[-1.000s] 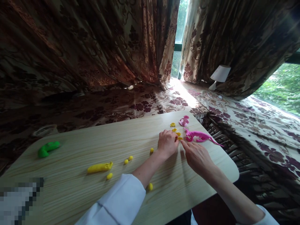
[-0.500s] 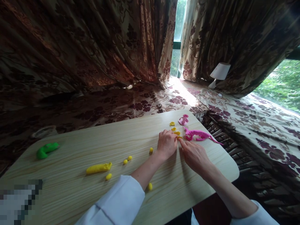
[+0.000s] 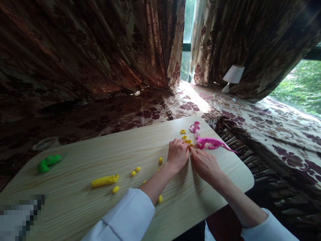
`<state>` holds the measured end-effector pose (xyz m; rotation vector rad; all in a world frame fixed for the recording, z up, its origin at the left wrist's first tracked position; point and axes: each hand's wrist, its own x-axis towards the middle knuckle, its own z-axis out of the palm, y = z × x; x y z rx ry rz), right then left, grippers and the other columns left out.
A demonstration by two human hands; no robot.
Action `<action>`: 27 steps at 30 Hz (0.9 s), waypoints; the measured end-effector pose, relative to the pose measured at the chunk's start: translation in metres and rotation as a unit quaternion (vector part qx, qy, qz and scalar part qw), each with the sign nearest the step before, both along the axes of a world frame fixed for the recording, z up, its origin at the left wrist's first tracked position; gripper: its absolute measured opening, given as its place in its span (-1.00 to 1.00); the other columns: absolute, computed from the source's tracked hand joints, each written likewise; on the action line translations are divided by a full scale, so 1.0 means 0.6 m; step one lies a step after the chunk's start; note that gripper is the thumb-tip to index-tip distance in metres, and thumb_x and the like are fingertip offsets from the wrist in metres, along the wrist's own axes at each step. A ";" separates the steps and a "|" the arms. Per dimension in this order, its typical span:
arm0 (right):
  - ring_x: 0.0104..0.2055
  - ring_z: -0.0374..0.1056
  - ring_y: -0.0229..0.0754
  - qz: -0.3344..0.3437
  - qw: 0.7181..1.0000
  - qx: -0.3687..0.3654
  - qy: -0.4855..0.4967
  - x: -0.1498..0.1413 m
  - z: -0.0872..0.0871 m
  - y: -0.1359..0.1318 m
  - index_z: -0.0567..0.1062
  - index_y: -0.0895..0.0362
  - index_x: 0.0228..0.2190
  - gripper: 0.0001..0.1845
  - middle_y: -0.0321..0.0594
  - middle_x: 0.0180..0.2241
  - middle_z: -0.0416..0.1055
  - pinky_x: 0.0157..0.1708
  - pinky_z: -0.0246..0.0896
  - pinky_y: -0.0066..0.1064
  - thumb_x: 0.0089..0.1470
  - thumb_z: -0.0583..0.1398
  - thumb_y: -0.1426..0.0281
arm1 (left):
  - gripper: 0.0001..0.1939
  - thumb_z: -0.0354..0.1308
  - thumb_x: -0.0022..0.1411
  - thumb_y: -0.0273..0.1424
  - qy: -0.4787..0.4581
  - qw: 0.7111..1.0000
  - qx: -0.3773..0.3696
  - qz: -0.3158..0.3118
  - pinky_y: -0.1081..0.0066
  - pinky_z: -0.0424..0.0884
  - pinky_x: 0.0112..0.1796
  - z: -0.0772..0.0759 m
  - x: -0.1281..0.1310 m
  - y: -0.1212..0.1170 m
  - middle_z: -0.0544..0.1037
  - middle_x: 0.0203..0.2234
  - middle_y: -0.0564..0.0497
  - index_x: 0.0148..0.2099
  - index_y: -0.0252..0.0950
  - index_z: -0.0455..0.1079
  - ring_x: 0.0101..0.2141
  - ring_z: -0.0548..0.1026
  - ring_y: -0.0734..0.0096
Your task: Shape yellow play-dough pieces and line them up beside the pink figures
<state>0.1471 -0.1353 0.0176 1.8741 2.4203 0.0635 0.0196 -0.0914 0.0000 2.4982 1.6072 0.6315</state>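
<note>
Holds the left hand (image 3: 178,154) and the right hand (image 3: 205,164) close together at the right end of the pale table (image 3: 82,152), with fingers bent and drawn in narrow. Reaches with the fingertips of both to a small yellow piece (image 3: 191,145); cannot tell of a firm grip in either. Has other yellow pieces (image 3: 183,132) in a row just beyond, with a pink figure (image 3: 212,143) near on the right. Has yellow balls (image 3: 133,173), a yellow roll (image 3: 104,181) and a green lump (image 3: 46,164) farther left.
</note>
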 end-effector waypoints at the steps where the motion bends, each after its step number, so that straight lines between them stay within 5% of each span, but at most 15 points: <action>1: -0.30 0.41 -0.12 0.003 1.000 -0.003 0.003 0.002 0.003 -0.004 0.22 0.15 0.05 -0.59 -0.10 -0.28 0.43 -0.41 0.14 -0.42 0.16 -0.01 0.52 | -0.82 0.03 0.27 -0.38 0.004 1.000 0.001 0.000 0.19 0.30 -0.11 0.000 0.000 0.000 0.50 -0.28 -0.05 -0.22 -0.27 0.46 -0.15 0.40 0.25; 7: -0.31 0.43 -0.11 -0.015 1.000 -0.010 0.021 0.016 0.009 -0.008 0.18 0.15 0.08 -0.59 -0.10 -0.27 0.45 -0.44 0.13 -0.43 0.18 -0.04 0.50 | -0.75 0.06 0.27 -0.32 0.027 1.000 0.009 0.000 0.16 0.40 -0.14 -0.008 -0.003 0.003 0.43 -0.07 -0.08 -0.03 -0.29 0.34 -0.14 0.44 0.29; 17: -0.28 0.45 -0.09 -0.051 0.997 -0.011 0.058 0.014 -0.014 0.012 0.29 0.14 -0.09 -0.74 -0.10 -0.29 0.48 -0.44 0.10 -0.41 0.23 -0.08 0.43 | -0.73 0.05 0.27 -0.33 0.039 0.999 0.014 0.006 0.16 0.41 -0.15 -0.018 -0.001 0.009 0.42 -0.05 -0.09 0.00 -0.28 0.33 -0.14 0.45 0.29; 27: -0.27 0.43 -0.10 -0.047 0.996 -0.013 0.080 0.018 -0.010 0.006 0.27 0.15 -0.05 -0.71 -0.11 -0.26 0.48 -0.41 0.10 -0.41 0.20 -0.04 0.43 | -0.71 0.06 0.27 -0.32 0.036 0.999 0.016 0.015 0.17 0.42 -0.16 -0.018 -0.003 0.009 0.41 -0.04 -0.09 0.02 -0.28 0.31 -0.14 0.45 0.28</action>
